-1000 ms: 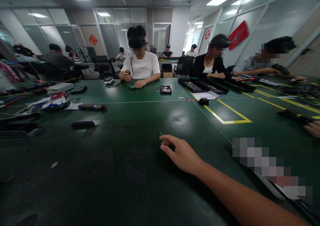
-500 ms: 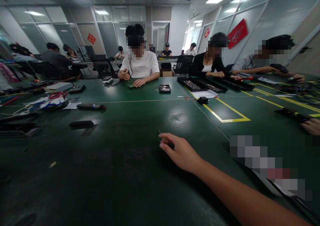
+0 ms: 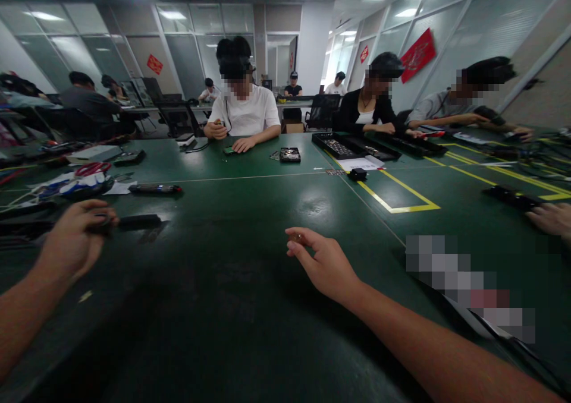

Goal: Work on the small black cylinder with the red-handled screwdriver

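3 people point(image 3: 244, 109) opposite, 2 red signs point(image 3: 417, 54), 1 yellow-taped box point(image 3: 392, 192).

table point(image 3: 250, 308) dark green; tape outline point(image 3: 404, 208) yellow; bar point(image 3: 138, 220) black; wall sign point(image 3: 417, 55) red

A small brownish part point(image 3: 298, 237) is pinched between thumb and fingertips of the right hand point(image 3: 325, 266), held just above the middle of the green table point(image 3: 232, 308). The end of a long black bar point(image 3: 134, 221) is gripped by the left hand point(image 3: 74, 241) near the table's left edge. Beyond the bar, a dark pen-shaped tool point(image 3: 154, 188) is seen lying flat. At the far edge, a person in a white shirt point(image 3: 245, 115) is seated. A yellow taped outline point(image 3: 399, 198) is marked toward the right.
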Demonstrator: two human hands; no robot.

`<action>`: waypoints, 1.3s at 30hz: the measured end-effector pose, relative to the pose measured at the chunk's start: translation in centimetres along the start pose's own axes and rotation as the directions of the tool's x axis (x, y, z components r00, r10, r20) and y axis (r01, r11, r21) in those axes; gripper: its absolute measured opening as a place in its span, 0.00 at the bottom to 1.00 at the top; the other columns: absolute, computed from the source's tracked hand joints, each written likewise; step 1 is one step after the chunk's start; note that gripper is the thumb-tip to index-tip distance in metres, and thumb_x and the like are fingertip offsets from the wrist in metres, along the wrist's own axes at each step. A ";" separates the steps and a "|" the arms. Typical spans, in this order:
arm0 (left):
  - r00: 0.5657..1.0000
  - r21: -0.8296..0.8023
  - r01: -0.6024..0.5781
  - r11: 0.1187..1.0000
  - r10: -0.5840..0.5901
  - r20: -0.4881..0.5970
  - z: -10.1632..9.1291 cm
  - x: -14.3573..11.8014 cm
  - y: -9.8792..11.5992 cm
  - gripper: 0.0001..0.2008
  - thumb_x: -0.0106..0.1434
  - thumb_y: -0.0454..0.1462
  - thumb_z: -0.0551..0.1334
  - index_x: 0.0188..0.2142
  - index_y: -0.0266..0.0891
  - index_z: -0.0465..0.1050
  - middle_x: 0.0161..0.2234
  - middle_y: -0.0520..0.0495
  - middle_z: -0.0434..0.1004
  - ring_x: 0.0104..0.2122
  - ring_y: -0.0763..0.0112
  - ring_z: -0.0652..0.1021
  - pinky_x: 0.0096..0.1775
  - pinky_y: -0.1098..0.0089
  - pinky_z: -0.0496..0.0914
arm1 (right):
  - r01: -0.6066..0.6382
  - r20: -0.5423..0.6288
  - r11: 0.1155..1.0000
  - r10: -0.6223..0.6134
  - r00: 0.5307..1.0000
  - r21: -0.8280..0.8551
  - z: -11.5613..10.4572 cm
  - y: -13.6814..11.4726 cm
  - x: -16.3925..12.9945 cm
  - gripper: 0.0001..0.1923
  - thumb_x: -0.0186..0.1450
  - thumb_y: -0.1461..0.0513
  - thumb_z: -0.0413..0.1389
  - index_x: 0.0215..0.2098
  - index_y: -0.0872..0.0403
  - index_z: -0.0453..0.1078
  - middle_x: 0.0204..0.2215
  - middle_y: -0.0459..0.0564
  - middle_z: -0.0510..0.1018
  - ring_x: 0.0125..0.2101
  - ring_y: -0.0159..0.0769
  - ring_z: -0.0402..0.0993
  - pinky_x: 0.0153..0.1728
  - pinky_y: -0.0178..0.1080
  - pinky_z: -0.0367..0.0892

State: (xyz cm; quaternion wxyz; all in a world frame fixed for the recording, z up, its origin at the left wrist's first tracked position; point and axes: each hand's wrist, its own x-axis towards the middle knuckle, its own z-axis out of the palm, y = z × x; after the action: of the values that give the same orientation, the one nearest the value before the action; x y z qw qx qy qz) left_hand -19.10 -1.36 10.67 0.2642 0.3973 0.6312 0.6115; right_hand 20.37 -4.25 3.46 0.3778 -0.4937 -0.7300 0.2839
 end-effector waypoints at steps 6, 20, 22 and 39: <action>0.816 -0.215 0.253 0.943 -0.089 0.571 10.3 -6.3 -2.0 0.26 0.49 0.21 0.63 0.46 0.39 0.63 0.41 0.53 0.70 0.41 0.74 0.74 0.47 0.69 0.69 | 0.036 -0.154 0.998 -0.043 0.987 -0.043 -1.1 -0.3 -0.3 0.12 0.70 0.52 0.55 0.37 0.51 0.74 0.26 0.44 0.77 0.27 0.35 0.74 0.29 0.36 0.65; 0.549 -0.169 -0.094 0.981 0.193 0.813 17.3 -12.7 -5.5 0.17 0.61 0.33 0.66 0.50 0.40 0.71 0.47 0.44 0.77 0.50 0.61 0.77 0.55 0.58 0.68 | 0.115 -0.315 0.968 -0.040 0.948 0.225 -1.0 -1.0 -1.1 0.14 0.70 0.53 0.56 0.31 0.51 0.68 0.22 0.42 0.69 0.22 0.30 0.65 0.23 0.34 0.61; 0.562 -0.129 -0.257 0.958 0.257 0.786 17.0 -12.6 -5.8 0.16 0.62 0.33 0.66 0.50 0.41 0.74 0.48 0.45 0.77 0.51 0.60 0.76 0.57 0.56 0.67 | 0.132 -0.357 0.936 -0.008 0.934 0.325 -0.9 -0.9 -1.0 0.12 0.71 0.52 0.55 0.34 0.51 0.69 0.25 0.43 0.72 0.23 0.30 0.67 0.25 0.35 0.65; 0.629 -0.061 -0.365 0.929 0.294 0.720 17.4 -11.9 -6.7 0.17 0.64 0.35 0.66 0.53 0.42 0.75 0.51 0.47 0.78 0.52 0.62 0.76 0.58 0.59 0.67 | 0.075 -0.351 0.951 0.037 0.936 0.299 -0.3 0.1 -0.4 0.11 0.72 0.53 0.53 0.45 0.50 0.68 0.35 0.49 0.80 0.35 0.38 0.79 0.39 0.43 0.74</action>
State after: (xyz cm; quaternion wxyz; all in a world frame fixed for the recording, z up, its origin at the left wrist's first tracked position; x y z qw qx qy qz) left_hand 0.46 -0.99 0.31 0.3546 0.7239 0.4211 0.4158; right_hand 20.78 -4.60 3.46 0.5775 -0.4644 -0.6020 0.2973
